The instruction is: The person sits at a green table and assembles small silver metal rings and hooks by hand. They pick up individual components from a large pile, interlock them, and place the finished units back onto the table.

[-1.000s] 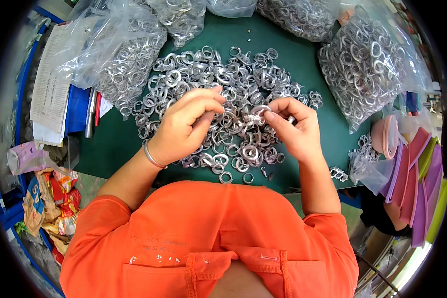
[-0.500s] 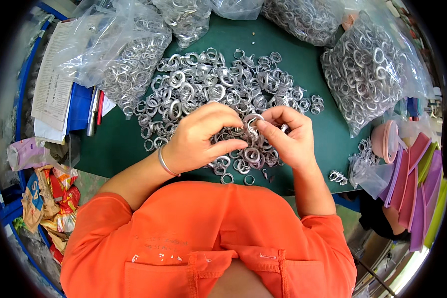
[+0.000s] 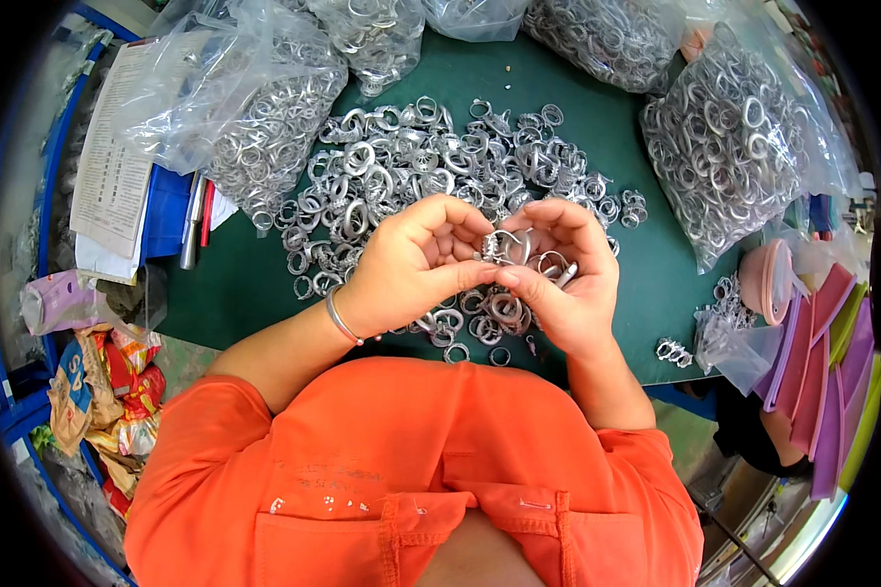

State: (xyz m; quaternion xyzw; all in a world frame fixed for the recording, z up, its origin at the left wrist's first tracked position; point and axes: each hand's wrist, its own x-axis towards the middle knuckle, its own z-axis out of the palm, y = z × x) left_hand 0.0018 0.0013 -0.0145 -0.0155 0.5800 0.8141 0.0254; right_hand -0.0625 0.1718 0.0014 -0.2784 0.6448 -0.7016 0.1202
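Observation:
A loose pile of silver-coloured metal rings (image 3: 392, 181) spreads over the green tabletop, just beyond and beneath both hands. My left hand (image 3: 406, 259) is closed in a pinch, thumb and index finger at a silver ring (image 3: 494, 247) with a patterned band. Facing it, my right hand (image 3: 578, 298) is curled, its thumb tip meeting the left thumb. Several plain silver rings (image 3: 555, 264) rest in its cupped fingers. Exactly which fingers grip the patterned ring is partly hidden where the hands meet.
Clear plastic bags full of rings stand at the far left (image 3: 274, 137) and right (image 3: 724, 147). A printed sheet (image 3: 113, 166) and pens (image 3: 194, 225) lie at the left. A pink cup (image 3: 762, 282) and coloured strips (image 3: 822, 362) are at the right edge, near a small ring cluster (image 3: 672, 351).
My hands have come together, thumbs now touching. Several rings now show in my right hand's curled fingers. The whole view has shifted slightly.

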